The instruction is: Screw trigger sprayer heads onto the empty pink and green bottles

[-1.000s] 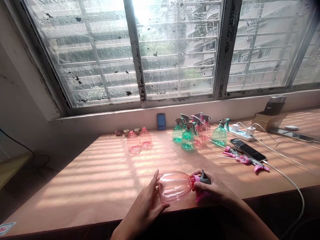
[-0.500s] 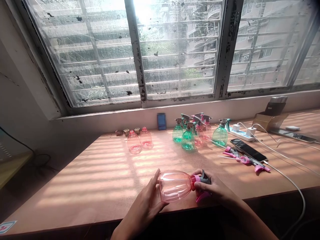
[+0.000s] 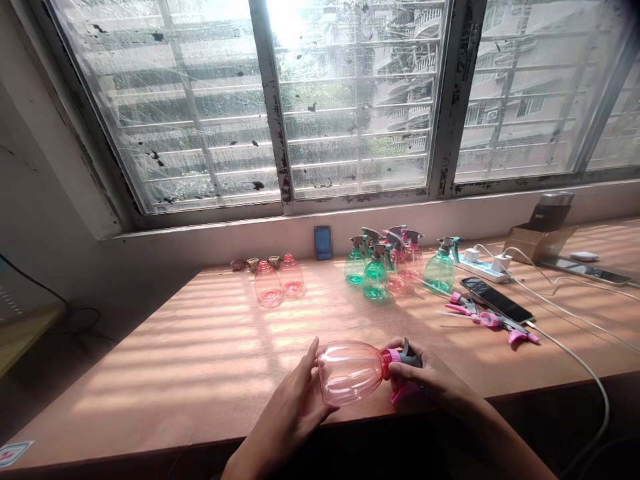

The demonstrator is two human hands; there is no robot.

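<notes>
A clear pink spray bottle lies on its side in the air at the table's front edge, its neck pointing right. My left hand is closed around its base, thumb below and fingers on the far side. At the other end, my right hand grips the spray head, which is grey and pink and sits at the bottle's neck. Thumb and fingers press the pink collar; whether it is fully screwed on I cannot tell. The right hand partly hides the trigger.
Two pink bottles without heads stand at the back left. Several green and pink spray bottles are grouped at the back. Loose pink-grey spray heads lie beside a phone. A power strip with white cables is at the right.
</notes>
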